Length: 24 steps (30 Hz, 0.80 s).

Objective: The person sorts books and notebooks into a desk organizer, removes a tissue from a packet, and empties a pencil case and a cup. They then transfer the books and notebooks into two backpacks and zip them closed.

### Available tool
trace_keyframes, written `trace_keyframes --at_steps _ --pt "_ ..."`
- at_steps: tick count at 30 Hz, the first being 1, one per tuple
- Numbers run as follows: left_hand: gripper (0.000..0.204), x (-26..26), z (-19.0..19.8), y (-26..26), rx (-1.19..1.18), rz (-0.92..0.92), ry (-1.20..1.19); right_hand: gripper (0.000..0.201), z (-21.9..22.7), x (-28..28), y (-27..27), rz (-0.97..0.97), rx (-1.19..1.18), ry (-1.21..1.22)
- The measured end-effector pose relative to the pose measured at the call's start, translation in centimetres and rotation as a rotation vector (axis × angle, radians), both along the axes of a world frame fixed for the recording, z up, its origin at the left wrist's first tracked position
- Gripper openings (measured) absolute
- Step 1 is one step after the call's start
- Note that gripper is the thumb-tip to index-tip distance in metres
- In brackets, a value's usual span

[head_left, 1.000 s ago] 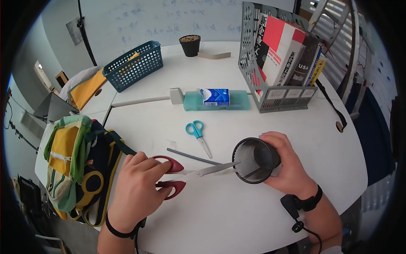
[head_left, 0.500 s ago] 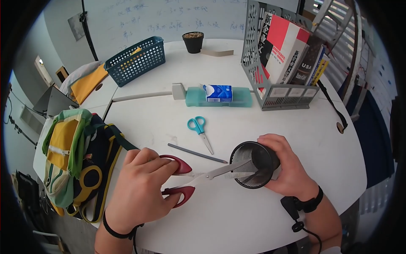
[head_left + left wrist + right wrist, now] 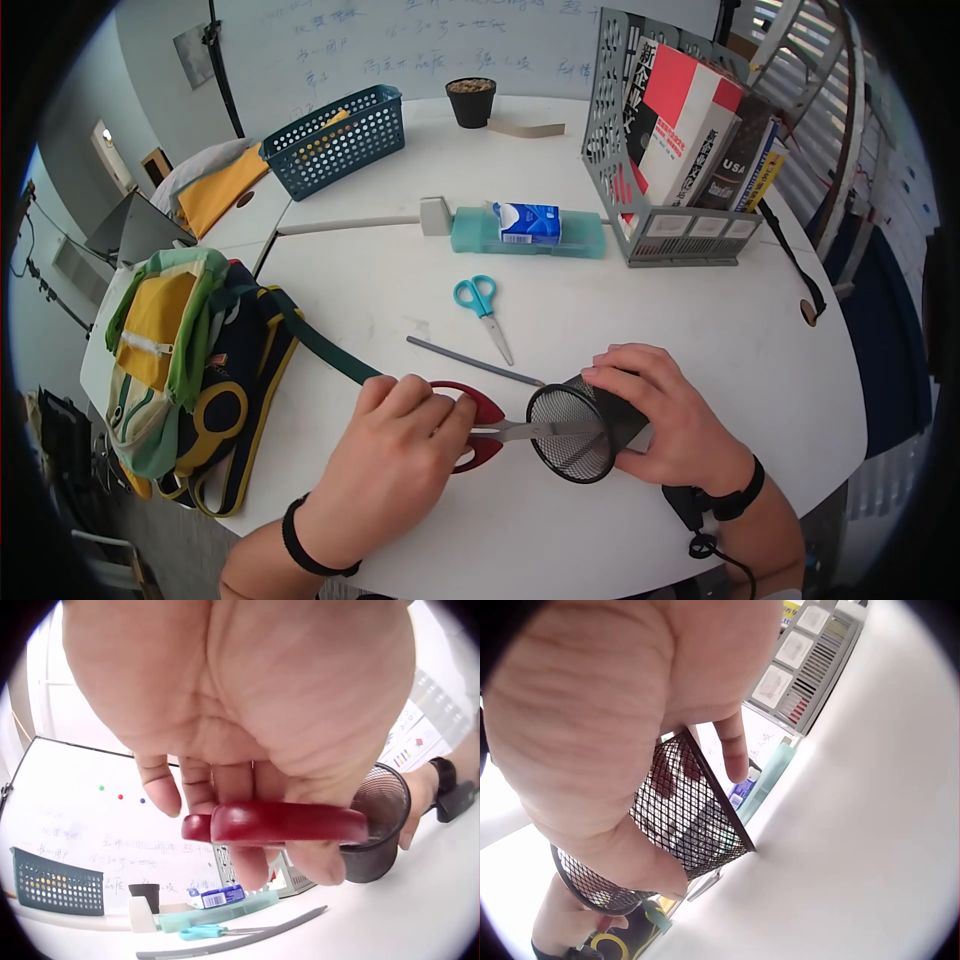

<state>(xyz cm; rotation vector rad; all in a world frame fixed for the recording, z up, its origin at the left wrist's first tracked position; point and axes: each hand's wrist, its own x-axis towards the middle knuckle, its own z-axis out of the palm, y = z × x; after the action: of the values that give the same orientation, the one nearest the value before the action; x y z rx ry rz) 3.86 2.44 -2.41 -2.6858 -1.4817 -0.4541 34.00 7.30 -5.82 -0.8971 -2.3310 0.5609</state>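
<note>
My left hand [image 3: 396, 462] holds red-handled scissors [image 3: 487, 404] by the handles, fingers curled round them; the left wrist view shows the red handle [image 3: 289, 823] across the fingers. The blades lie within the mouth of a black mesh cup [image 3: 572, 440], which is tipped with its opening toward the left hand. My right hand [image 3: 676, 420] grips the cup's side, and in the right wrist view the thumb lies along the mesh [image 3: 686, 817]. Just behind the cup a grey stick [image 3: 470, 360] lies on the table, with small teal scissors [image 3: 480, 305] beyond it.
A backpack [image 3: 160, 350] stands at the left, its dark green strap reaching the left hand. Farther back are a blue basket [image 3: 335, 150], a black pot [image 3: 471, 103], a teal case [image 3: 583, 236] with a blue packet [image 3: 527, 224] on it, and a grey rack [image 3: 690, 250] of books.
The left hand and red scissors have moved right, and the handles have come closer together. The cup has tipped further, its mouth turned more toward the left hand and the near edge.
</note>
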Motion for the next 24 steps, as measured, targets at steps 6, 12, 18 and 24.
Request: trace_keyframes --at_steps 6,12,18,24 --pt "0.033 1.2 0.7 -1.4 -0.136 -0.029 0.065 0.084 0.0 -0.1 -0.3 0.008 0.003 0.024" --pt "0.039 1.8 1.5 -1.6 -0.317 -0.151 -0.123 0.088 -0.7 0.0 -0.1 0.045 -0.063 0.077" --pt "0.039 2.0 3.4 -0.5 -0.349 -0.212 -0.182 0.092 -0.9 0.6 0.2 0.034 -0.198 0.114" --pt "0.03 1.1 4.7 1.8 -0.329 -0.394 -0.562 0.096 -3.3 1.2 1.1 0.111 -0.448 0.283"
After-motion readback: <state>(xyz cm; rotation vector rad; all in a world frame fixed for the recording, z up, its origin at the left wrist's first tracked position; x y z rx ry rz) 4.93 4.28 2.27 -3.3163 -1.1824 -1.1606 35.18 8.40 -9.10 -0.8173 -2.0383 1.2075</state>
